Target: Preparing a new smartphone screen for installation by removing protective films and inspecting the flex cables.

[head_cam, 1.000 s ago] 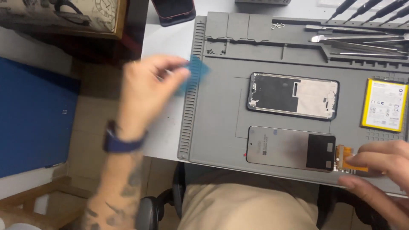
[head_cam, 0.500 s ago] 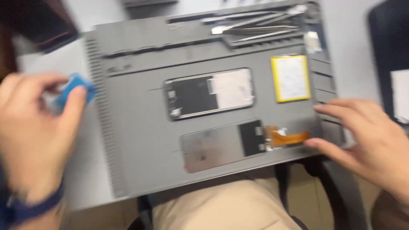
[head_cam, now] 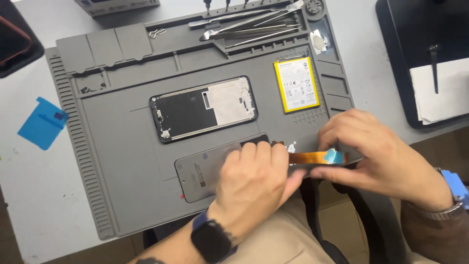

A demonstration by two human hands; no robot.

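Note:
A grey phone screen panel (head_cam: pixel 205 166) lies face down at the front of the grey work mat (head_cam: pixel 122 161). My left hand (head_cam: pixel 254 181) presses flat on its right part. An orange flex ribbon (head_cam: pixel 310 157) runs right from the panel, with a small blue film tab (head_cam: pixel 334 156) at its end. My right hand (head_cam: pixel 376 156) pinches that ribbon end between thumb and fingers. Behind lies a black phone frame (head_cam: pixel 202 108), and to its right a yellow-edged battery (head_cam: pixel 296 84).
A blue film piece (head_cam: pixel 42 123) lies on the white table left of the mat. Metal tweezers and pry tools (head_cam: pixel 249 27) fill the mat's back tray. A black tray with white paper (head_cam: pixel 430 73) stands at the right. A dark object (head_cam: pixel 14 41) sits at the far left corner.
My left hand let go of the blue film, which now lies on the table, and moved right onto the screen panel. My right hand closed on the ribbon end.

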